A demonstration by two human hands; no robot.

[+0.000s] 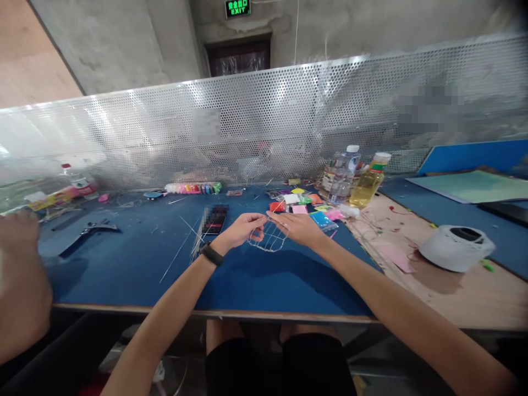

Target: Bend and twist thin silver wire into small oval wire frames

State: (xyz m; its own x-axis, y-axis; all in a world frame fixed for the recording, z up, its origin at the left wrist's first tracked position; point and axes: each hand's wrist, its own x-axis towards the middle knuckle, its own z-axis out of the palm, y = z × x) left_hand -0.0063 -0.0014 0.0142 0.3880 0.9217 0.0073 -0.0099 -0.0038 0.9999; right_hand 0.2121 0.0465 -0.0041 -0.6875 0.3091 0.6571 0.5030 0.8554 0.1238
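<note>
Above the blue table mat, my two hands hold a small frame of thin silvery wire (270, 242), bent into a rounded grid. My left hand (246, 229), with a dark band on its wrist, pinches the frame's upper left edge between thumb and forefinger. At the upper right edge my right hand (296, 226) has its fingers closed on the same wire frame. A thin wire end sticks up between the hands. Loose straight wires (175, 263) lie on the mat left of my left hand, by a dark phone (215, 219).
Colourful small packets (299, 209) lie beyond my right hand. A clear bottle (344, 173) and a bottle of yellow liquid (368, 181) stand at the back right. A white roll (456, 247) sits on bare wood. Pliers (93, 228) lie left, near another person's arm (20, 280). A perforated metal screen (247, 126) closes the back.
</note>
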